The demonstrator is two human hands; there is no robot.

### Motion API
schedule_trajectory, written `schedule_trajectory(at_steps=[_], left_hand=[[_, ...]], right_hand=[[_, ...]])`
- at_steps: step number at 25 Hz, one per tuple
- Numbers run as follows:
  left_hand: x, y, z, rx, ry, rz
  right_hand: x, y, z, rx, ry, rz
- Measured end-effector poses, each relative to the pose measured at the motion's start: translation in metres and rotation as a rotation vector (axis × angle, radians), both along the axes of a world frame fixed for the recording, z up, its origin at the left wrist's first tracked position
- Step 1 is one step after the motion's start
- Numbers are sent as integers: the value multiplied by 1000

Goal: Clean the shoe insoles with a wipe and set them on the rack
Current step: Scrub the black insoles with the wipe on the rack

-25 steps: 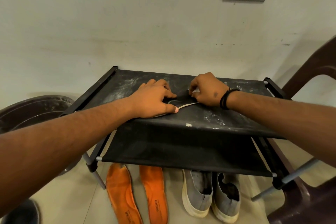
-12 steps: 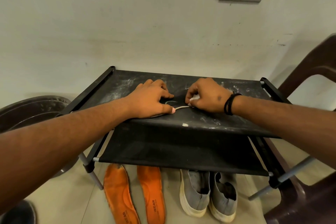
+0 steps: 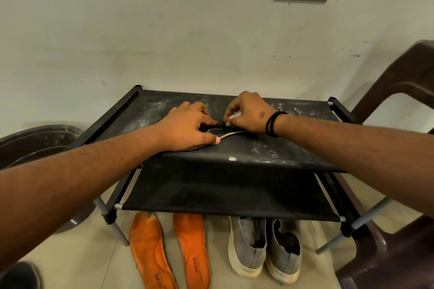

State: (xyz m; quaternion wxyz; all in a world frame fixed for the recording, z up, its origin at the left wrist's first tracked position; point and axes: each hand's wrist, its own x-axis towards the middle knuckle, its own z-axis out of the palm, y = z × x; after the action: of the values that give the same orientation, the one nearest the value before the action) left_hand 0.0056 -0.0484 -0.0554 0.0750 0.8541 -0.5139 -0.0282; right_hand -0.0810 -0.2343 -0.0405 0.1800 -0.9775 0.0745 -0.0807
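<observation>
Dusty rack [image 3: 293,148], right hand [image 3: 249,112] shifted slightly, wipe [image 3: 233,117] pinched

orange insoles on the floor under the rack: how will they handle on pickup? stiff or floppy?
The orange insoles look thin and flat with frayed edges, so probably light and bendy, drooping if lifted by one end. The top looks like worn fabric, so likely not slippery. Lying flat on the floor, they should slide rather than roll.

"WEAR" printed on both orange insoles [image 3: 192,251]
</observation>
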Motion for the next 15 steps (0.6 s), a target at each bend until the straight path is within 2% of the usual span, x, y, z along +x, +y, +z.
schedule_trajectory(at_steps=[4,9,13,15], left_hand=[[0,0,0,-8,4,-2],[1,1,-1,22,5,3],[0,0,0,-4,7,8],[0,1,0,-21,25,6]], right_hand=[[9,-14,2,-53,-49,-177],[4,13,-3,64,-3,16],[14,-11,4,-27,-26,-155],[14,-4,1,-39,-26,-140]])
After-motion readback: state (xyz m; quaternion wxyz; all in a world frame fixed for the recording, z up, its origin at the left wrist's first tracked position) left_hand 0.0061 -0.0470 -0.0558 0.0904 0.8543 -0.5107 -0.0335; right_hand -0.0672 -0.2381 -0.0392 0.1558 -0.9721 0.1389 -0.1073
